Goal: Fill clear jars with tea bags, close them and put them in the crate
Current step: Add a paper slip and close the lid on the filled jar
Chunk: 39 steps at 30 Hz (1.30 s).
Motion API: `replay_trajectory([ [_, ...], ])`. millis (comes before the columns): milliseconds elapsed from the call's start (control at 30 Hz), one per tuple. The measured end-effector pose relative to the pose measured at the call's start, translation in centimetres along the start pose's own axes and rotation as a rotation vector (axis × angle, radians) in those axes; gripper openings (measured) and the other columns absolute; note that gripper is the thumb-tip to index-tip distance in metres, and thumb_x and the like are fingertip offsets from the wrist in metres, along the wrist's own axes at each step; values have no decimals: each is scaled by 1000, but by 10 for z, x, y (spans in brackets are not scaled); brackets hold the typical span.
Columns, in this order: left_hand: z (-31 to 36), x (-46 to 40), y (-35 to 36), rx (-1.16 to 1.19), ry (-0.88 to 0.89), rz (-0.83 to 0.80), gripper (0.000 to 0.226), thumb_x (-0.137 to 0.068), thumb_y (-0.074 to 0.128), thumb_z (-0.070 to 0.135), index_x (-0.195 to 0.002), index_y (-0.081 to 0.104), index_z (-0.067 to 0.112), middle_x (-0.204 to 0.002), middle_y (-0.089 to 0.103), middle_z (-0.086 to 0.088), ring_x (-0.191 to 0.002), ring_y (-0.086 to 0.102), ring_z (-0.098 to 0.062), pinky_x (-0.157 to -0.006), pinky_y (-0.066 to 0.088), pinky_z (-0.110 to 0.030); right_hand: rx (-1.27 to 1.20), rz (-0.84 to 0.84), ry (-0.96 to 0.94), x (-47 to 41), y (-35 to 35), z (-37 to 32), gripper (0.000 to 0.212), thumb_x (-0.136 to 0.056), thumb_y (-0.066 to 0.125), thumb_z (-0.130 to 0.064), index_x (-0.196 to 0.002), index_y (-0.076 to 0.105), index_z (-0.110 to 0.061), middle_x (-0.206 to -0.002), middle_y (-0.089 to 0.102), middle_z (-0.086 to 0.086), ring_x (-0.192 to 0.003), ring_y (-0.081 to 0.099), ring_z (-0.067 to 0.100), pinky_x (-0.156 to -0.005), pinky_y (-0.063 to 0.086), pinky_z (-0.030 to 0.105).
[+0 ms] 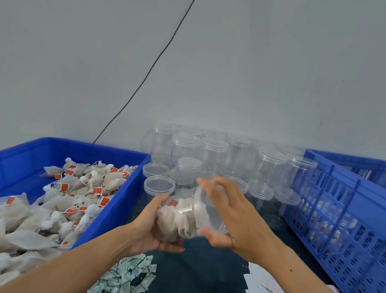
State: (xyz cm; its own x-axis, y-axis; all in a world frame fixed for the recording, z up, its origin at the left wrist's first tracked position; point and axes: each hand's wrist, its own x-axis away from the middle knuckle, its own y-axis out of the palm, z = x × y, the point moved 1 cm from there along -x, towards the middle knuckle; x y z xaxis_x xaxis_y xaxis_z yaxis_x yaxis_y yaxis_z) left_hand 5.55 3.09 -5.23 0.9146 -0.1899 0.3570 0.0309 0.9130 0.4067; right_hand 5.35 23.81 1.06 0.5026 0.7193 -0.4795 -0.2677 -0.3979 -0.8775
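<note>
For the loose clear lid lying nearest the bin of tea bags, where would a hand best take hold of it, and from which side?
Grip the loose lid by its raised rim, coming from above with fingers pinching across opposite edges. It lies flat and shallow on the table, so only the rim offers purchase. The blue bin wall stands close on its left and a second lid just behind, so a sideways approach looks cramped.

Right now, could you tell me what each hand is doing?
Left hand: grips the filled jar.
Right hand: holds the lid at the jar's mouth.
</note>
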Motion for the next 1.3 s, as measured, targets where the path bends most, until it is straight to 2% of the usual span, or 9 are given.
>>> replay_trajectory([
  [133, -1, 3, 1, -109, -143, -117, 67, -80, 44, 58, -89, 77, 0, -96, 67, -27, -76, 68, -34, -58, 58, -37, -56, -12, -104, -2, -1, 5, 70, -85, 45, -54, -147, 14, -45, -135, 26, -9, -125, 28, 7, -96, 30, 18],
  [367, -4, 3, 1, -119, -368, -305, 80, -95, 18, 60, -88, 68, -3, -84, 64, -25, -61, 66, -31, -46, 55, -31, -363, 83, -157, -4, 6, -2, 63, -80, 52, -44, -141, 37, -39, -126, 32, -11, -118, 42, 12, -92, 45, 24],
  [533, -4, 5, 6, 86, -236, -207, 72, -92, 36, 55, -95, 70, -9, -94, 64, -29, -75, 65, -40, -55, 58, -38, -279, 81, -6, -13, 4, -7, 59, -80, 46, -49, -137, 30, -49, -123, 31, -8, -108, 41, 7, -86, 44, 22],
  [733, -9, 1, 17, 153, 72, 32, 61, -94, 44, 55, -116, 61, 0, -98, 66, -27, -75, 63, -35, -65, 59, -49, -435, 145, 497, -21, 15, -9, 44, -90, 29, -63, -127, 32, -39, -125, 38, -2, -105, 52, 16, -90, 44, 31],
  [833, -8, 2, 15, 116, 31, 26, 67, -93, 40, 57, -112, 65, -2, -96, 66, -28, -74, 64, -35, -60, 59, -43, -356, 150, 308, -20, 5, -12, 60, -88, 27, -70, -139, 30, -39, -129, 36, -5, -114, 47, 12, -98, 44, 33],
  [933, -5, 3, 10, 96, -46, -30, 76, -92, 34, 58, -90, 74, -7, -91, 66, -31, -69, 68, -37, -53, 57, -36, -240, 112, -10, -16, -7, -9, 59, -88, 42, -55, -142, 40, -30, -126, 39, -1, -113, 46, 14, -95, 45, 33],
  [1000, -5, 5, 11, 81, -91, -58, 79, -92, 32, 59, -95, 70, -10, -87, 66, -32, -61, 66, -38, -46, 54, -32, -173, 108, -96, -16, -7, -7, 58, -87, 46, -49, -139, 47, -23, -125, 42, 4, -113, 46, 18, -94, 45, 33],
  [1133, -8, 8, 22, 183, 25, -39, 66, -83, 50, 55, -107, 63, -5, -92, 67, -30, -66, 67, -35, -52, 57, -36, -248, 183, 50, -18, -6, -9, 56, -86, 35, -56, -137, 43, -32, -120, 40, -3, -99, 47, 11, -81, 43, 25],
  [1300, -14, 4, 26, 170, 257, 47, 59, -97, 36, 55, -114, 59, 4, -92, 71, -26, -66, 64, -32, -61, 53, -37, -283, 243, 277, -20, 0, -15, 57, -86, 21, -64, -134, 37, -36, -118, 38, -8, -100, 50, 14, -86, 48, 32],
])
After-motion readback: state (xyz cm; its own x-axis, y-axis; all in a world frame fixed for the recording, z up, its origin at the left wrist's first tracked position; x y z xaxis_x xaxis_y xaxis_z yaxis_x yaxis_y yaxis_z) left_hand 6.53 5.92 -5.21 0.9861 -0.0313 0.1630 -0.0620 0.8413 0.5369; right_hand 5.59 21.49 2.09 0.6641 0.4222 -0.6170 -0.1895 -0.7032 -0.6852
